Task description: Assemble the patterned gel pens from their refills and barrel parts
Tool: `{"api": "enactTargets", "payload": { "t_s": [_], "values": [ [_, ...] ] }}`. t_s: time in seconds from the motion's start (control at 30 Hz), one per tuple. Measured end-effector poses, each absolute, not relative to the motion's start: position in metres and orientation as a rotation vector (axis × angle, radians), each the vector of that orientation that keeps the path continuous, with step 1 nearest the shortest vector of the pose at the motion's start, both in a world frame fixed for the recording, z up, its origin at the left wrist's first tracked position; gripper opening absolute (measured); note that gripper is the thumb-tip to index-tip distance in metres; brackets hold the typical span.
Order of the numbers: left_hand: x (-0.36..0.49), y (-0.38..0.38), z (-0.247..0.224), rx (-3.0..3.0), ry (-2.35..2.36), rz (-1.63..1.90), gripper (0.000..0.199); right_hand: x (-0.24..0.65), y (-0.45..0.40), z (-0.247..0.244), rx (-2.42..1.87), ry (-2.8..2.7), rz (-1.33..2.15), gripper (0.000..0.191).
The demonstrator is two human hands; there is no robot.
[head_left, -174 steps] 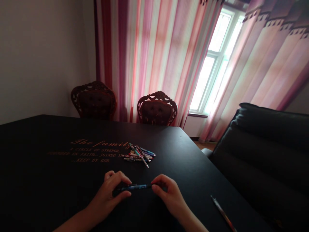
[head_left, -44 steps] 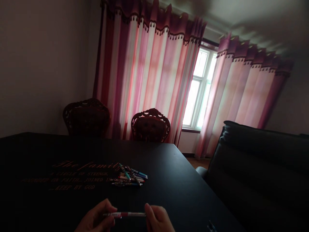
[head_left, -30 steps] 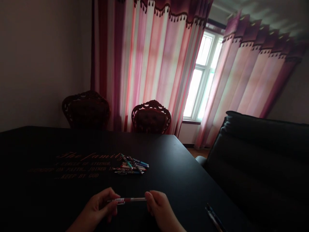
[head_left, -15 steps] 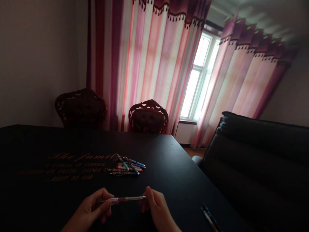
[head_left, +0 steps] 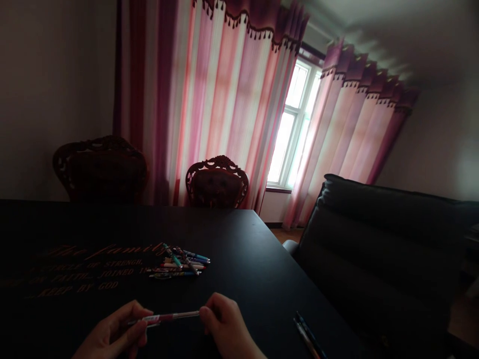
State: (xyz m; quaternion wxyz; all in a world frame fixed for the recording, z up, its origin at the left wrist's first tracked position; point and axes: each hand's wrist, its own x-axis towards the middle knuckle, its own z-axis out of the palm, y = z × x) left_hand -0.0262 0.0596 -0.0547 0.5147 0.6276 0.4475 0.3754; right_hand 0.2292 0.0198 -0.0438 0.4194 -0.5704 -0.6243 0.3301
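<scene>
A slim pen [head_left: 174, 316] with a reddish barrel and clear front section lies level between my two hands, above the near part of the dark table. My left hand [head_left: 119, 330] pinches its clip end between thumb and fingers. At the other end, the thumb and curled fingers of my right hand [head_left: 226, 324] close on the tip and hide it. Beyond my hands, a loose pile of several pens [head_left: 181, 262] lies on the tabletop, some crossing over others.
Two more pens [head_left: 309, 335] lie side by side near the table's right edge. The black table [head_left: 232, 239] bears printed lettering [head_left: 93, 271]. Carved chairs [head_left: 217, 184] stand behind it, and a large black armchair [head_left: 377, 249] is at the right. Striped curtains [head_left: 220, 99] hang by the window.
The view has turned right, so everything shifts leftward. My right thumb and fingers have closed further over the pen's tip, and that hand has rolled inward. The left hand keeps its pinch.
</scene>
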Motion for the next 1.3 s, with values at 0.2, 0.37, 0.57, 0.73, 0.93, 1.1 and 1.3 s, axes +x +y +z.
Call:
{"api": "enactTargets", "payload": {
  "t_s": [0.2, 0.37, 0.57, 0.73, 0.93, 1.1, 1.3],
  "values": [
    [-0.025, 0.055, -0.044, 1.494, 1.094, 0.909, 0.043, 0.229, 0.018, -0.042, -1.422, -1.553, 0.887, 0.047],
    [-0.023, 0.052, -0.038, 1.475, 1.113, 0.930, 0.043, 0.228, 0.018, -0.044, -1.349, -1.559, 0.893, 0.039],
    [-0.018, 0.047, -0.038, 1.480, 1.086, 0.979, 0.041, 0.228, 0.020, -0.045, -1.311, -1.523, 0.974, 0.037],
    [-0.017, 0.045, -0.037, 1.464, 1.088, 0.997, 0.042, 0.230, 0.022, -0.047, -1.293, -1.486, 1.041, 0.036],
    [-0.023, 0.049, -0.036, 1.504, 1.041, 0.894, 0.040, 0.230, 0.020, -0.043, -1.217, -1.436, 1.148, 0.037],
    [-0.022, 0.045, -0.032, 1.497, 1.041, 0.909, 0.038, 0.230, 0.019, -0.041, -1.174, -1.437, 1.224, 0.041],
    [-0.023, 0.047, -0.032, 1.488, 1.046, 0.924, 0.038, 0.238, 0.022, -0.036, -1.111, -1.373, 1.130, 0.020]
  ]
}}
